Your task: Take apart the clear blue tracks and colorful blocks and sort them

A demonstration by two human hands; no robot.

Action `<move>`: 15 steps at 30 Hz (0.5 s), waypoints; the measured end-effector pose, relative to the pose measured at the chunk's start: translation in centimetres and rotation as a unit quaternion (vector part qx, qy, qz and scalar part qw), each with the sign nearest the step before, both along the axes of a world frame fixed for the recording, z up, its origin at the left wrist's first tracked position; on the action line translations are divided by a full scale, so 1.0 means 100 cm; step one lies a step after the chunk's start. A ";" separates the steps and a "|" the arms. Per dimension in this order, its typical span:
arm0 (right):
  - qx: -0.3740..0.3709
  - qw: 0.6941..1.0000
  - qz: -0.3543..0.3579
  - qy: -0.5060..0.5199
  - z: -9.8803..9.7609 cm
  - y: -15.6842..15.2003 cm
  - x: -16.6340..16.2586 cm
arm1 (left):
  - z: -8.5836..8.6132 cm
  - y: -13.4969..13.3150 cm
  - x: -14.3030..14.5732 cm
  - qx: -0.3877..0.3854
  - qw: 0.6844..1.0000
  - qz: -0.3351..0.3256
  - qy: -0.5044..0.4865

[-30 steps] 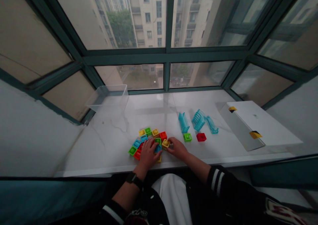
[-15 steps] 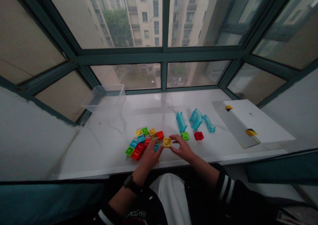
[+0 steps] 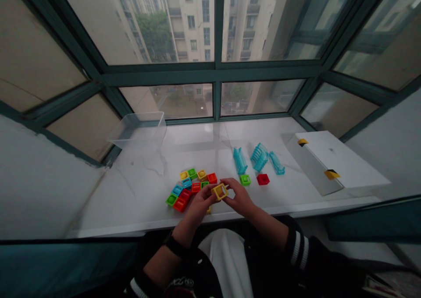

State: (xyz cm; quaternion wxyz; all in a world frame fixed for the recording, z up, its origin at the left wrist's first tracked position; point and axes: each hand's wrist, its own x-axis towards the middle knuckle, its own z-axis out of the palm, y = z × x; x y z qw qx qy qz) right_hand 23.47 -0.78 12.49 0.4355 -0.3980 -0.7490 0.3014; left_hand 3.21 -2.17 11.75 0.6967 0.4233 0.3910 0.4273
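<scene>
A yellow toy block [image 3: 219, 192] with a square opening is held between my two hands, just above the sill near its front edge. On its left side the fingers of my left hand [image 3: 201, 203] pinch it. From the right, the thumb and fingers of my right hand [image 3: 240, 196] grip it too. Close beside my left hand lies a cluster of blocks: red blocks [image 3: 183, 200], a green block [image 3: 171, 200], blue blocks [image 3: 177, 190] and yellow ones. Another yellow piece [image 3: 208, 210] is partly hidden under my left hand.
Beyond my right hand lie a green block [image 3: 245, 179], a red block [image 3: 263, 179] and three translucent blue pieces [image 3: 259, 157]. A clear plastic bin [image 3: 138, 129] stands back left. A white box [image 3: 342, 160] with yellow-and-black clips sits at right, below the windows.
The yellow block has been tilted and turned, so its square opening now faces me. Both hands have shifted slightly with it; the other blocks lie as before.
</scene>
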 end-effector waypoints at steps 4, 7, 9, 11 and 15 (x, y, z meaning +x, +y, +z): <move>-0.009 1.000 0.002 0.012 0.001 0.001 0.000 | -0.002 -0.001 0.004 -0.026 0.997 0.027 -0.068; -0.006 1.000 -0.018 0.008 0.002 0.002 0.002 | -0.002 -0.001 0.005 -0.043 0.993 0.031 -0.104; -0.005 1.000 -0.027 0.000 0.002 0.002 0.003 | 0.000 0.000 0.004 -0.032 0.997 0.034 -0.065; -0.008 1.000 -0.025 -0.011 0.002 0.002 0.004 | 0.002 0.002 0.003 -0.016 0.999 0.043 -0.004; -0.025 0.999 0.012 -0.047 0.002 0.000 0.003 | -0.002 0.005 0.002 0.001 0.995 0.075 0.059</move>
